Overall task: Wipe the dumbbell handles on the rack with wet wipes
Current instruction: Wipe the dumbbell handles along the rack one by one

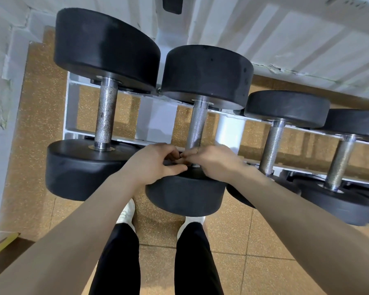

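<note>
Left hand (156, 165) and right hand (211, 161) meet at the near end of the second dumbbell handle (197, 126), fingers curled together, pinching something too hidden to name; no wipe visible. Handle is stiff knurled steel, not slippery; wrap it mid-shaft. Dumbbells heavy, leave on rack (156, 122).

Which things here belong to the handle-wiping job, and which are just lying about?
Job:
dumbbell handles: second handle, first handle
rack
left hand, right hand, meeting at the second handle's near end

Lying about:
yellow object
floor tiles

No wipe visible.
</note>
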{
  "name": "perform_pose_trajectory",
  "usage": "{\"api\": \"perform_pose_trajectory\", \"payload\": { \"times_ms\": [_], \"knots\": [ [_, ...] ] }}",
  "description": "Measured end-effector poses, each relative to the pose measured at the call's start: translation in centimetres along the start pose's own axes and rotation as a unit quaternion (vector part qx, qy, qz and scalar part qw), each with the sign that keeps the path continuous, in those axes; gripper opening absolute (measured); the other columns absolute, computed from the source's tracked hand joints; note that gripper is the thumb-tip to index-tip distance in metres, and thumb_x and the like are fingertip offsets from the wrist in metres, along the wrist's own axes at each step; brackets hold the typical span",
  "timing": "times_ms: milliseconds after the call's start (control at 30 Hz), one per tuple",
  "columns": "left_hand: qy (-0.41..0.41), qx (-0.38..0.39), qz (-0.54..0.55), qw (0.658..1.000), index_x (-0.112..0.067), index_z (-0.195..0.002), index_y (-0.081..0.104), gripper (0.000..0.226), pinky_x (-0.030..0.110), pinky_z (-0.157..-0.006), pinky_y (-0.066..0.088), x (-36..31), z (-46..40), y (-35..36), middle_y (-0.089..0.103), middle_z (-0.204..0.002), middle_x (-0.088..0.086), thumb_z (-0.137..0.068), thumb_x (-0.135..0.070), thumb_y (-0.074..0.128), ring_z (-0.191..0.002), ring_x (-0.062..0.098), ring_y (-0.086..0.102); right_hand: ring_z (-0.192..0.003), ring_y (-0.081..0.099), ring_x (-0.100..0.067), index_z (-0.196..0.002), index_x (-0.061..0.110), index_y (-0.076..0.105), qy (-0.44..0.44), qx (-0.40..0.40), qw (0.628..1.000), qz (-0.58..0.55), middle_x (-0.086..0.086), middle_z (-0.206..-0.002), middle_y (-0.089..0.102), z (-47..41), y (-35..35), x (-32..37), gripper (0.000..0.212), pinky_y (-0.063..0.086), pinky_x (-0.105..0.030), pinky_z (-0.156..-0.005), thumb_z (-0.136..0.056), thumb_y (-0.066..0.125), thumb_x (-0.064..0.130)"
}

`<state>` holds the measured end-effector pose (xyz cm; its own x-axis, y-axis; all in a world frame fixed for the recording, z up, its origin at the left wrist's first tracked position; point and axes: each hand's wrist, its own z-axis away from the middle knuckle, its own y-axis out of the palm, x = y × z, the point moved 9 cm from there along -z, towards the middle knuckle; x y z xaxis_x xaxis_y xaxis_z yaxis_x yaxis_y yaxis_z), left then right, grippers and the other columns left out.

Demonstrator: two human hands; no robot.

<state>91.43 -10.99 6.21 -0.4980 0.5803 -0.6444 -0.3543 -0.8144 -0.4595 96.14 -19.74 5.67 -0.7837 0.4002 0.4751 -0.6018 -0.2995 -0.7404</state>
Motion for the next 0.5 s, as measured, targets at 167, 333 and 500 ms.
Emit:
{"api": "perform_pose_trajectory", "payload": {
  "times_ms": [167, 333, 500],
  "knots": [
    [0.038, -0.063, 0.023, 0.997, -0.016, -0.118, 0.057, 0.038, 0.019, -0.086, 0.041, -1.8, 0.4, -1.1, 0.057, -0.106, -0.004, -0.083, -0.029, 0.067, -0.101, 0.014, 0.057, -0.077, 0.060, -0.016, -0.097, 0.008, 0.070, 0.166, -0.109, 0.883, -0.425, -0.010, -0.089, 0.067, 2.3, -2.5, -4.0, 0.035, 0.048, -0.016, -0.065, -0.088, 0.041, -0.009],
    [0.008, -0.074, 0.214, 0.974, -0.026, -0.127, 0.050, 0.040, 0.001, -0.082, 0.035, -5.6, 0.8, -0.4, 0.055, -0.117, -0.015, -0.088, -0.032, 0.058, -0.100, -0.010, 0.051, -0.043, 0.036, -0.011, -0.094, 0.013, 0.068, 0.225, -0.077, 0.711, -0.662, -0.010, -0.071, 0.052, 5.9, -2.5, -5.8, 0.028, 0.022, -0.019, -0.039, -0.092, 0.044, -0.001],
    [0.002, -0.083, 0.208, 0.975, -0.032, -0.108, 0.057, 0.034, 0.021, -0.085, 0.046, -9.2, 0.7, 0.9, 0.062, -0.107, -0.013, -0.078, -0.039, 0.070, -0.098, 0.004, 0.058, -0.035, 0.037, -0.005, -0.100, 0.012, 0.062, 0.201, -0.034, 0.669, -0.715, -0.007, -0.060, 0.047, 8.7, -3.2, -4.5, 0.015, 0.024, -0.015, -0.034, -0.091, 0.051, 0.007]
  ]
}}
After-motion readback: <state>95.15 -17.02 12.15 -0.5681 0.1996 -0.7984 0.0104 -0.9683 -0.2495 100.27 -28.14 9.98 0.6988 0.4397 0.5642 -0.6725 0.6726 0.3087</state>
